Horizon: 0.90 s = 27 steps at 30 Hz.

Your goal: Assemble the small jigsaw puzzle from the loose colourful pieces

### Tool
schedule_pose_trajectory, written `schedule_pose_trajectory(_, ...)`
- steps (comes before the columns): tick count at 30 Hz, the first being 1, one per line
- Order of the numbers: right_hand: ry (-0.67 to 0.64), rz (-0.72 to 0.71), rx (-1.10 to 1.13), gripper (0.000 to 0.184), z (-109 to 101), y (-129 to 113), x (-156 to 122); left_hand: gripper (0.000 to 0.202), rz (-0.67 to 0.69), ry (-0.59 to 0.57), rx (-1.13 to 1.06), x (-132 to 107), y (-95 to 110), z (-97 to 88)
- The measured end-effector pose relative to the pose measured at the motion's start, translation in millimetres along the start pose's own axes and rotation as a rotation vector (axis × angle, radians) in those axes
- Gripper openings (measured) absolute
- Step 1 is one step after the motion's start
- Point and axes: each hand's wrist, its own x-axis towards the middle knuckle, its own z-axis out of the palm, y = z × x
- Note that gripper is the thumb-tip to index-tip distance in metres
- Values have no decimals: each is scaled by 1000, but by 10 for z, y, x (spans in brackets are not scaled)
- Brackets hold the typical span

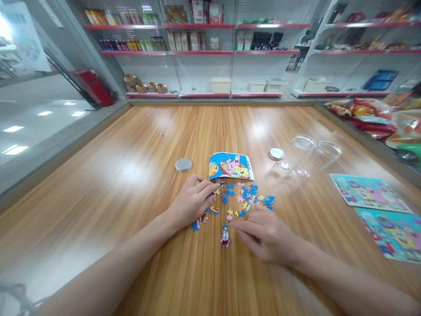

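Colorful cartoon jigsaw pieces (248, 197) lie scattered in the middle of the wooden table. My left hand (194, 199) rests over the left part of the pile, its fingers stretched over some pieces and partly hiding them. Behind it stands a curved cartoon picture sheet (232, 166), bowed upward. My right hand (268, 230) is to the right with its index finger extended and thumb apart, the other fingers curled. That fingertip is beside a small pink and yellow piece (229, 215). Just nearer to me lies a short joined strip of pieces (225, 237) showing a cartoon face.
A grey round lid (183, 165) lies left of the sheet. Right of it are a white lid (276, 154) and clear cylindrical jars (302, 151). Two cartoon puzzle sheets (371, 193) lie at the right. Bagged snacks (371, 116) sit beyond the table's right edge.
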Motion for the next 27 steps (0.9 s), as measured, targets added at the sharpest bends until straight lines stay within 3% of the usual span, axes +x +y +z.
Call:
schedule_pose_trajectory(6,101,48,-12,26,-30,58,-47,22,-173,176,39,-17,-147,-22)
schedule_pose_trajectory(11,83,44,-6,25,-26,41,-70,19,-248,183,60,-10,-225,-25)
schedule_pose_trajectory(19,46,38,5,24,-12,33,-62,18,-104,55,-10,1,-115,-17)
schedule_pose_trajectory(27,79,47,-11,24,-19,26,-49,36,23,-39,-36,15,-64,-36)
